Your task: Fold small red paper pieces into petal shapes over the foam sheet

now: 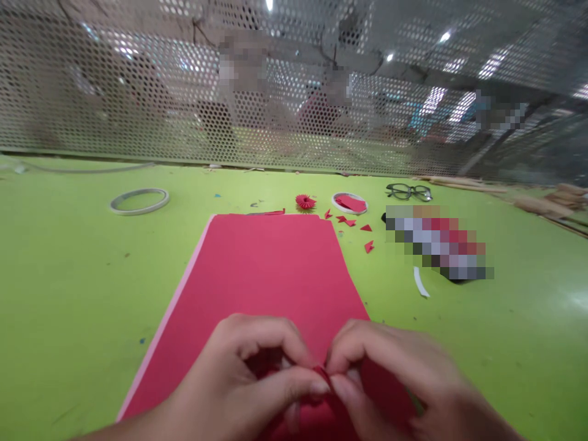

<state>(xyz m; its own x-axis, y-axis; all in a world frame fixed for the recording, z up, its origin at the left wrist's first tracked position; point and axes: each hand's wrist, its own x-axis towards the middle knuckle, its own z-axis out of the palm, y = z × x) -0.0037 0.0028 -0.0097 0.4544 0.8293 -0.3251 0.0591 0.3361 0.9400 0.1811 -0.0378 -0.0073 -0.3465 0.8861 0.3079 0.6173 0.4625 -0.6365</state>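
Observation:
My left hand (257,367) and my right hand (390,367) meet near the bottom of the head view, fingertips pinched together. Between them is a small folded piece of red paper (320,370), mostly covered by the fingers; both hands grip it. Under my hands lies a large red sheet of paper (271,269), with a pale pink edge showing along its left side. Beyond its far edge sits a pleated red paper rosette (305,201). Several small red paper scraps (350,223) lie to the right of the rosette.
A white tape roll (139,201) lies at the left, another ring (350,203) with red paper inside near the centre. Glasses (408,192), a blurred-out object (436,242) and a white strip (420,282) are at the right. A perforated metal screen (174,104) bounds the green table (64,275).

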